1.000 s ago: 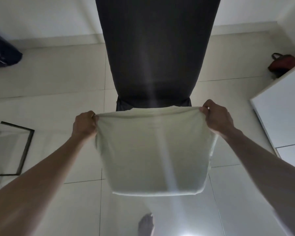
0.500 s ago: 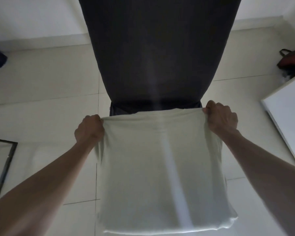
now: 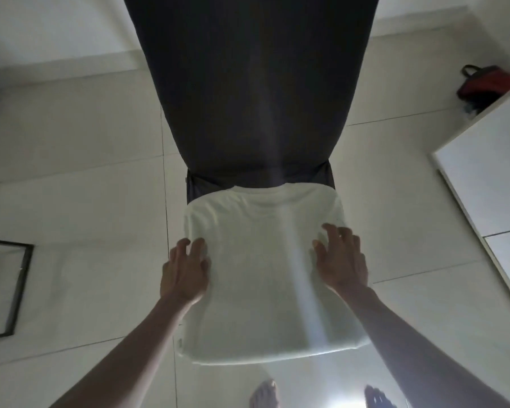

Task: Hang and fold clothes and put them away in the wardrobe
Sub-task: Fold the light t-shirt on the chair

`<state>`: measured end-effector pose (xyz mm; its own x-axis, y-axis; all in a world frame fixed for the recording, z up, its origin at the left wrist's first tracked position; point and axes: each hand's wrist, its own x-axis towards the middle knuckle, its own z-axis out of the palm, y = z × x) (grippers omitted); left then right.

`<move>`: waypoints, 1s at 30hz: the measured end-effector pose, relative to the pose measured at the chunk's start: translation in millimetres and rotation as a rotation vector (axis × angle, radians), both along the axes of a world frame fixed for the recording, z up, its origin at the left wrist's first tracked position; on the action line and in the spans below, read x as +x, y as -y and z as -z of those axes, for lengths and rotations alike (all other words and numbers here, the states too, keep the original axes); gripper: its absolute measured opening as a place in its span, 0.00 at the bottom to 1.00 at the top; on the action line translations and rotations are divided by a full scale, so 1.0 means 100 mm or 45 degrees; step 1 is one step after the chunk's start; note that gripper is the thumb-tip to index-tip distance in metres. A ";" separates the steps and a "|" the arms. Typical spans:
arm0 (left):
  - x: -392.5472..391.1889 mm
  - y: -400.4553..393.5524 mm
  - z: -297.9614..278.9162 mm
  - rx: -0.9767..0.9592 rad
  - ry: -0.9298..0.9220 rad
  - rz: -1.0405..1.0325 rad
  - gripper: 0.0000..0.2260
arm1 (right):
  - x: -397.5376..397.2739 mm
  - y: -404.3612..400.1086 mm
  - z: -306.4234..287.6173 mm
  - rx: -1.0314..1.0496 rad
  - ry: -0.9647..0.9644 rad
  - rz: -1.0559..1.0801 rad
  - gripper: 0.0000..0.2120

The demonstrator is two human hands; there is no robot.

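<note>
Released shirt (image 3: 259, 272) – now flat, collar away | left hand (image 3: 184, 270), right hand (image 3: 340, 260) – fingers spread, gripping nothing

Red bag (image 3: 483, 83) far right on tiled floor (image 3: 71, 160); dark frame (image 3: 21, 287) left — white panel (image 3: 489, 178) nr bag.

shirt (image 3: 259, 260): pale soft cloth; chair cover (image 3: 248, 83): dark matt fabric; floor (image 3: 71, 172): glossy tile

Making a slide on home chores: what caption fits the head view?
Both hands, left and right, hover open over a folded white T-shirt on a dark chair.
</note>
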<state>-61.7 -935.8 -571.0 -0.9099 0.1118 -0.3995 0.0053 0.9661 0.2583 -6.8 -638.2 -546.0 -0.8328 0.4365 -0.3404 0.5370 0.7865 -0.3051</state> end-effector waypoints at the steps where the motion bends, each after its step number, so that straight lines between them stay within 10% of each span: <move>1: 0.08 0.01 -0.05 -0.011 0.043 0.012 0.18 | 0.10 0.05 -0.04 -0.012 0.007 -0.010 0.22; 11: 0.45 -0.03 -0.36 -0.075 0.444 0.150 0.03 | 0.50 0.56 -0.13 -0.198 -0.007 -0.161 0.25; 30: 0.32 0.30 -0.32 -0.193 0.432 0.713 0.25 | 0.98 1.25 0.44 0.031 0.090 0.009 0.27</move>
<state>-29.5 -965.4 -539.4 -0.5523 0.4504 -0.7015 0.4584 0.8669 0.1958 91.2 -763.1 -589.9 -0.8038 0.4514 -0.3875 0.5622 0.7893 -0.2469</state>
